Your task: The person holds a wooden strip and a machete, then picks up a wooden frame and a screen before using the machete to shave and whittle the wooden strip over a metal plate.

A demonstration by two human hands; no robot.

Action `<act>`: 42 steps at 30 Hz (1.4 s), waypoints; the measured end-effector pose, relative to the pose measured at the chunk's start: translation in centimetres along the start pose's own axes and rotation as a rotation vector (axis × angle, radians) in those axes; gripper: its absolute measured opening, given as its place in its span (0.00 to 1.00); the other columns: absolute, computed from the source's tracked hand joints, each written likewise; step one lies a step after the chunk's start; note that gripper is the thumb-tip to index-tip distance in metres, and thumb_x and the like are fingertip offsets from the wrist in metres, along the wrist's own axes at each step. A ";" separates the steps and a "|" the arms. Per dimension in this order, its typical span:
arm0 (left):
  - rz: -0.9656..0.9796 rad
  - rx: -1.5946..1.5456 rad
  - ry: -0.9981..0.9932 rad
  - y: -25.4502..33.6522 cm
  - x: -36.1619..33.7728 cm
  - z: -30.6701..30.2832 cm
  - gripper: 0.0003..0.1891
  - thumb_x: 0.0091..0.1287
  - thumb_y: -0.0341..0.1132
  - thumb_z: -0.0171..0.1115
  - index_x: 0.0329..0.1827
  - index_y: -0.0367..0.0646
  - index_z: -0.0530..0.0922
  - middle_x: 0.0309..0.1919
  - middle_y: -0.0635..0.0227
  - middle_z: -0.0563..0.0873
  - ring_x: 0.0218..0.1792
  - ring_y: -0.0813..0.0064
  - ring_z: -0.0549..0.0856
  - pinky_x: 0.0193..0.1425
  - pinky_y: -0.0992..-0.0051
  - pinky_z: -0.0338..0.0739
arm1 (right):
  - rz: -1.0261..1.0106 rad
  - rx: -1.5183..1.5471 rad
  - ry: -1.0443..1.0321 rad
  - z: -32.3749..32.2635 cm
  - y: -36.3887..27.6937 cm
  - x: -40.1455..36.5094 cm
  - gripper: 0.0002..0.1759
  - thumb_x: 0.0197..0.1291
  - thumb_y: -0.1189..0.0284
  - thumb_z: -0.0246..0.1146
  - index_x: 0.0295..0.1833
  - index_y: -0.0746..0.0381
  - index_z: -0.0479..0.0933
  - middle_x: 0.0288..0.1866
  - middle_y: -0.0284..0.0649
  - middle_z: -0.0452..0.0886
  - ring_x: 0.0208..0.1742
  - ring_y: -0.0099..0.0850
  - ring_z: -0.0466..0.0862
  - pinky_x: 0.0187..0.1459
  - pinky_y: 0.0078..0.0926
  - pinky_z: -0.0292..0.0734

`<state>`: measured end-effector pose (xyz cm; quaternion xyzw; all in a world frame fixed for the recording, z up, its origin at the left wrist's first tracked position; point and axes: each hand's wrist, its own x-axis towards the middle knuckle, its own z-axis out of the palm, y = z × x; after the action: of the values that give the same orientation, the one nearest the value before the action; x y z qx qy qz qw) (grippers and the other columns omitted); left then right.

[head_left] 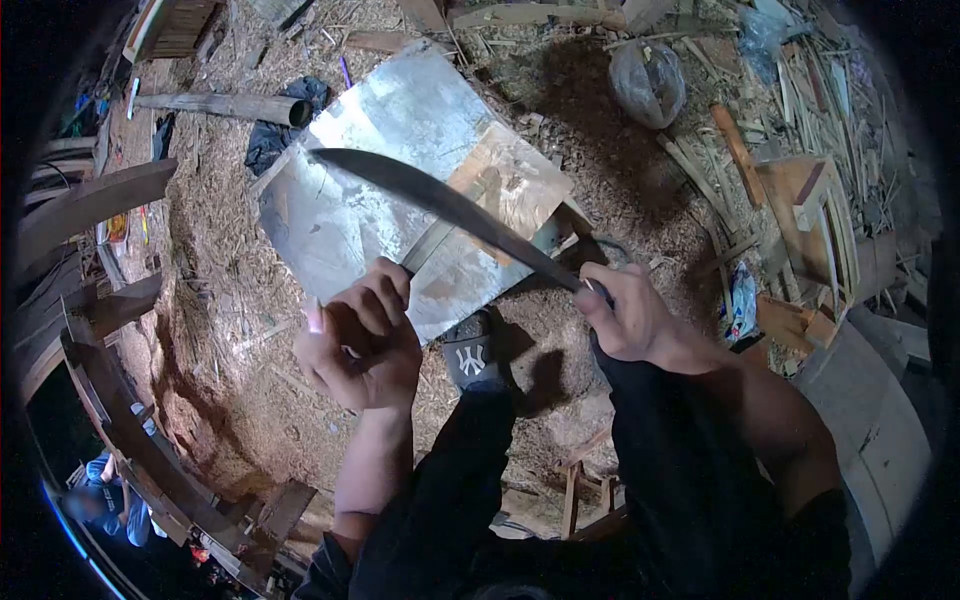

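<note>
My right hand (628,308) is wrapped round the handle end of a machete (430,193). Its long, dark, curved blade points up and left, crossing over a worn, pale board (350,215) on the ground. Lower left of the blade, my left hand (362,338) is closed, palm side toward me, with the fingers curled in and the thumb out to the left. A thin, flat grey strip (427,246) shows between the left knuckles and the blade; I cannot tell whether the left fingers grip it.
A dark slipper (470,355) with a white logo is on my foot by the board. Wood chips cover the ground. A hollow pipe (230,106) and a clear plastic bag (648,84) lie beyond. Curved timbers (110,205) stand left; a person (105,500) is at lower left.
</note>
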<state>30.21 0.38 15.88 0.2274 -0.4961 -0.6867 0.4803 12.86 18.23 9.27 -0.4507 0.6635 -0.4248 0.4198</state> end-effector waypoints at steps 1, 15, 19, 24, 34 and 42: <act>0.004 0.020 -0.007 0.0 0.1 0.2 0.26 0.76 0.42 0.39 0.14 0.50 0.53 0.09 0.72 0.53 0.15 0.75 0.54 0.32 0.67 0.60 | 0.121 -0.096 0.025 0.4 0.6 0.5 0.33 0.74 0.48 0.52 0.28 0.67 0.74 0.14 0.47 0.72 0.16 0.41 0.78 0.24 0.41 0.71; -0.023 0.003 -0.006 0.9 3.3 2.8 0.24 0.76 0.38 0.43 0.16 0.47 0.57 0.11 0.73 0.56 0.15 0.76 0.56 0.28 0.69 0.57 | 0.240 0.112 0.044 -0.2 0.0 0.1 0.32 0.78 0.50 0.46 0.26 0.63 0.67 0.17 0.30 0.66 0.20 0.21 0.69 0.23 0.28 0.64; 0.005 0.023 -0.056 0.7 4.6 4.2 0.23 0.76 0.33 0.47 0.18 0.43 0.59 0.11 0.74 0.58 0.15 0.81 0.55 0.24 0.71 0.53 | 0.368 0.228 0.020 0.2 -1.2 0.1 0.33 0.77 0.49 0.47 0.25 0.64 0.68 0.17 0.32 0.67 0.20 0.23 0.69 0.25 0.27 0.64; -0.005 0.020 0.038 1.0 4.5 5.9 0.24 0.78 0.32 0.48 0.17 0.42 0.59 0.11 0.74 0.60 0.15 0.83 0.54 0.23 0.74 0.49 | 0.184 0.178 0.046 0.0 -1.1 -0.3 0.33 0.76 0.49 0.48 0.26 0.66 0.68 0.16 0.37 0.67 0.22 0.25 0.68 0.27 0.33 0.65; 0.026 0.013 0.070 0.6 4.3 6.3 0.25 0.79 0.32 0.46 0.16 0.40 0.62 0.11 0.75 0.61 0.16 0.85 0.56 0.22 0.75 0.49 | 0.312 0.160 0.020 0.2 -0.6 -0.5 0.36 0.75 0.43 0.47 0.26 0.64 0.68 0.16 0.33 0.68 0.20 0.23 0.71 0.24 0.30 0.66; 0.066 -0.003 0.058 0.5 3.9 6.1 0.24 0.79 0.32 0.47 0.18 0.40 0.64 0.12 0.75 0.62 0.16 0.84 0.56 0.23 0.74 0.51 | 0.162 0.343 0.090 0.8 0.3 -1.4 0.37 0.76 0.45 0.47 0.23 0.64 0.67 0.15 0.34 0.69 0.19 0.23 0.72 0.23 0.33 0.66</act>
<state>23.95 -0.25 19.43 0.2301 -0.4882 -0.6641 0.5174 13.92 19.46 9.02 -0.2982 0.6334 -0.5165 0.4931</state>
